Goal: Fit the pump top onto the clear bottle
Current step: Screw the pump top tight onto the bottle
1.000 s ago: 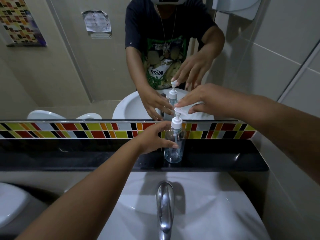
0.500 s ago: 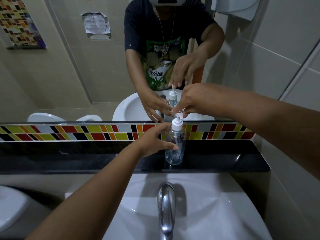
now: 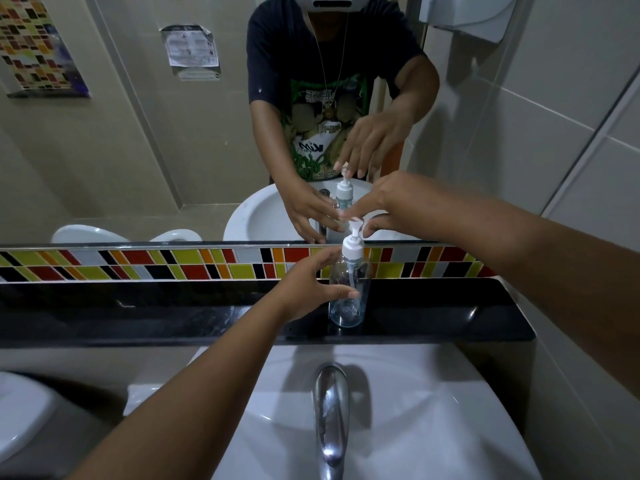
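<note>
Bottle (image 3: 349,289) in left hand (image 3: 304,285) | pump top (image 3: 353,242) (seated) under right hand (image 3: 377,206)

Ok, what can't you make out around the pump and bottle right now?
- Head view: whether the pump top is fully threaded on the clear bottle; collar hides the neck.
- Nozzle tip: covered by right hand fingers.
- Bottle's left side: behind left hand.
</note>
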Available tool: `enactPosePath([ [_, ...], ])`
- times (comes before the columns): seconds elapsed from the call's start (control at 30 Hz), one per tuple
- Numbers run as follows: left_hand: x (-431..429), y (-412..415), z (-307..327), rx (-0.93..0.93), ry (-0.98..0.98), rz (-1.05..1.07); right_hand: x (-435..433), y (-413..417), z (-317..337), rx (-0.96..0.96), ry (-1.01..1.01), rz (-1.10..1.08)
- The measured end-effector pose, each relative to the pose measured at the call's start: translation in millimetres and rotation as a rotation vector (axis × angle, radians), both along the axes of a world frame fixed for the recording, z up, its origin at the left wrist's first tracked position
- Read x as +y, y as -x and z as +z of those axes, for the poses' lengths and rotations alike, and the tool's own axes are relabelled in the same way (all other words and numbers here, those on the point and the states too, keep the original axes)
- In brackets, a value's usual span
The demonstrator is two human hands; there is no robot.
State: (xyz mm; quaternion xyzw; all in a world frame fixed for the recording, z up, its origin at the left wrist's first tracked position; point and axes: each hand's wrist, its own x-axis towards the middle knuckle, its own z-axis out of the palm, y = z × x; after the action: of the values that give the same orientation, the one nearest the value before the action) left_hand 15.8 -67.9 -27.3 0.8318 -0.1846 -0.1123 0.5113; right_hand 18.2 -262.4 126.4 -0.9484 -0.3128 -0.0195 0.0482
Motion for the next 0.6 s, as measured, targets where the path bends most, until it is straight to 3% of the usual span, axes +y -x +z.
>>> enactPosePath([
  [0.2, 3.5, 8.3, -11.0, 0.053, 0.059, 0.052, -23.0, 11.8, -43.0, 0.12, -0.461, -0.167],
  [0.33, 8.6, 16.2, -25.3, 0.046, 0.091, 0.141, -31.2, 25.1, -92.5, 0.326, -0.769, -0.317],
  [0.6, 8.7, 24.5, -52.2, 0.097, 0.13, 0.185, -12.6, 41.3, -176.2, 0.562, -1.025, -0.449],
])
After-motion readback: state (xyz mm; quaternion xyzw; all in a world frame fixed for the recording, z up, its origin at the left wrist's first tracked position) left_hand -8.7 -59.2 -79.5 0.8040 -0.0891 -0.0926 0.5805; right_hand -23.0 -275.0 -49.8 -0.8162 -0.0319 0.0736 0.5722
